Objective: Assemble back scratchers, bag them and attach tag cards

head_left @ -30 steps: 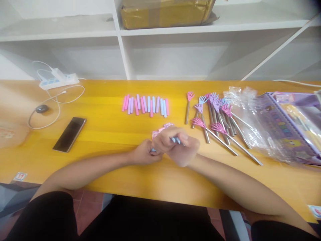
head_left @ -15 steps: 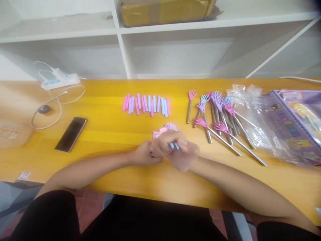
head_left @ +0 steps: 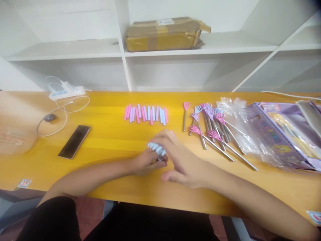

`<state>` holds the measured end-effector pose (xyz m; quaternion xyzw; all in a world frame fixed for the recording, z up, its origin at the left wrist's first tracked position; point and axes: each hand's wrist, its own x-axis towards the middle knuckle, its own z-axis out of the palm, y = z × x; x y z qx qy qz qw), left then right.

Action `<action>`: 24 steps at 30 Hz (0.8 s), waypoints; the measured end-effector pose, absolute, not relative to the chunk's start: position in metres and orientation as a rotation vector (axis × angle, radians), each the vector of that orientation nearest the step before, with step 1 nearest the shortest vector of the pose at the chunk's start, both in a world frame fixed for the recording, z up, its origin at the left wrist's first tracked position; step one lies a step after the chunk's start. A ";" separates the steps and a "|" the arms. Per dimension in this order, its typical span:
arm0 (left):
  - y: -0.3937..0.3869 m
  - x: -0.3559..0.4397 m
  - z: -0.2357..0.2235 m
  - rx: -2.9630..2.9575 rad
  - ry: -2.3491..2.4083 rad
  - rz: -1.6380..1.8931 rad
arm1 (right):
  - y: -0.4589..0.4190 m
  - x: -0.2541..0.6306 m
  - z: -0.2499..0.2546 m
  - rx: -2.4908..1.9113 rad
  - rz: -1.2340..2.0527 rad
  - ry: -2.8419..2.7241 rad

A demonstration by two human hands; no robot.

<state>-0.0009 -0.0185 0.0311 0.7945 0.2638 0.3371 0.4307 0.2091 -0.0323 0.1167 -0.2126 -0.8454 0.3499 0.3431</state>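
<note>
Pale blue, the claw [head_left: 157,149] rises from between the curled fingers of my left hand [head_left: 146,163], above the table's [head_left: 112,187] near half, about midway between its side edges. My right hand [head_left: 184,160] is open, thumb apart, its bent fingers just beside the claw; I can't tell if they touch. The prongs fan in a slanting row, tips away from my palm; the long axis is hidden in my grasp. Farther off, scratchers [head_left: 217,146] lie toward the right edge, and coloured sticks [head_left: 151,116] line up near the far edge.
</note>
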 end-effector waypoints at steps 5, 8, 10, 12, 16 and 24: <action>-0.011 0.002 0.030 1.793 0.546 0.990 | -0.025 0.241 0.077 -1.018 0.867 -2.303; -0.005 0.000 0.029 1.643 0.572 0.962 | -0.024 0.245 0.068 -1.157 0.994 -2.402; 0.000 -0.005 0.033 1.580 0.584 0.928 | -0.021 0.245 0.070 -1.163 0.888 -2.486; 0.009 -0.012 0.045 1.558 0.576 0.962 | -0.013 0.249 0.080 -1.185 0.652 -2.559; 0.031 -0.024 0.090 1.570 0.622 1.164 | 0.008 0.262 0.119 -1.289 0.248 -2.563; 0.055 -0.021 0.158 1.956 0.723 1.151 | 0.010 0.264 0.177 -1.534 0.125 -2.344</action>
